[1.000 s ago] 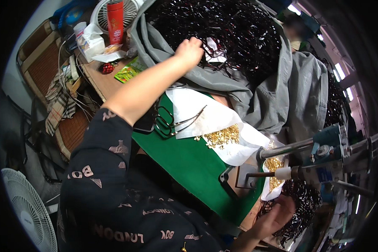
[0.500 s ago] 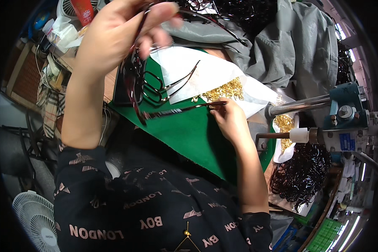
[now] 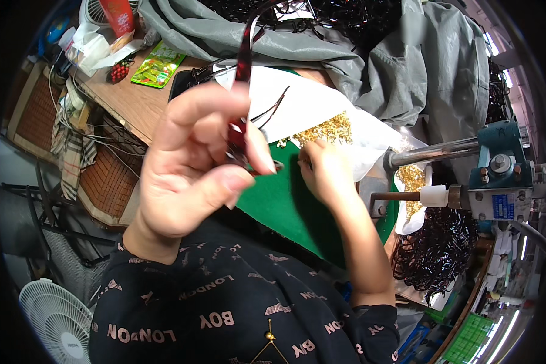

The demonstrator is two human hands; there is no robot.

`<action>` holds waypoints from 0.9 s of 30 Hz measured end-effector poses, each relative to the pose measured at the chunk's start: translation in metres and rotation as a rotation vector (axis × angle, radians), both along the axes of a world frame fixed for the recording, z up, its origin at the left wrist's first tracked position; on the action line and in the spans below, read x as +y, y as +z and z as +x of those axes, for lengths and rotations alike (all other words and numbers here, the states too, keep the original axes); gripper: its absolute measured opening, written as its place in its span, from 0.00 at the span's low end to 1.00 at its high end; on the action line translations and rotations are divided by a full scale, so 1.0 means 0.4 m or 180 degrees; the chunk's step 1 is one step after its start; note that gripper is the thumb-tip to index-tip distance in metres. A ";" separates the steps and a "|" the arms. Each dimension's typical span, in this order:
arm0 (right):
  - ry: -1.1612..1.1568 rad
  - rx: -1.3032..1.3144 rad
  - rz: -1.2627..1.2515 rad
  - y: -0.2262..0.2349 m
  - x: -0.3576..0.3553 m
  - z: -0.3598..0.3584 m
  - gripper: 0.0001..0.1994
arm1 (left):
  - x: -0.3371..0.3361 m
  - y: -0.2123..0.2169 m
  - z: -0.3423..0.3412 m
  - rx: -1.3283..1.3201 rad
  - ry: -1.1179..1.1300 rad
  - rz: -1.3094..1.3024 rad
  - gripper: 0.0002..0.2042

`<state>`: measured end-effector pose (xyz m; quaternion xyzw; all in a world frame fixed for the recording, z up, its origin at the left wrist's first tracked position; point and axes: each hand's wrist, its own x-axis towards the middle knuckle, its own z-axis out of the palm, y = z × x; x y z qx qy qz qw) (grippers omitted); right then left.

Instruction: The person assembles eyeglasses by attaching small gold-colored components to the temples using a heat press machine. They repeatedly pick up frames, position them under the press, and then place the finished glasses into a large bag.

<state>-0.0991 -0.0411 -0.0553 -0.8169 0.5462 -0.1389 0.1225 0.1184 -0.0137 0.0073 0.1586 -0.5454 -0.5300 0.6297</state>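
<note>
Raised close to the camera, my left hand (image 3: 194, 155) is closed on a dark red eyeglass frame (image 3: 244, 64); one long piece of it points up, and the fingers cover much of the rest. My right hand (image 3: 326, 171) rests low over the green mat (image 3: 279, 203), fingers curled together at the near edge of a heap of small gold metal pieces (image 3: 330, 128). Whatever lies between those fingertips is hidden. The heap sits on white paper (image 3: 291, 91). Thin dark eyeglass temples (image 3: 278, 104) lie on the paper, partly behind my left hand.
To the right stands a teal machine (image 3: 500, 151) with a horizontal metal rod. Beneath it are a white tray (image 3: 411, 225) of gold pieces and a pile of dark frame parts (image 3: 434, 255). Grey cloth (image 3: 400, 79) covers the back; a green packet (image 3: 158, 64) lies far left.
My left hand has come down and nearer with the eyeglass frame. My right hand has let go of the frame's temple and curled in beside the gold pieces.
</note>
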 end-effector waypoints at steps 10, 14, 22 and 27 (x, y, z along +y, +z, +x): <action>-0.0135 -0.0854 0.0829 0.049 0.076 -0.022 0.10 | 0.027 0.012 -0.031 -0.0635 -0.0387 0.0717 0.29; 0.0578 -0.0527 0.0773 0.001 0.045 -0.017 0.06 | 0.043 0.004 -0.042 -0.0674 -0.0434 0.0677 0.29; 0.0321 -0.0645 0.0636 -0.015 0.078 -0.034 0.06 | 0.044 -0.034 -0.055 -0.1269 -0.0635 0.0604 0.27; -0.0829 -0.2912 0.0780 0.015 0.163 -0.099 0.03 | 0.045 -0.063 -0.132 -0.1221 -0.1065 0.0907 0.26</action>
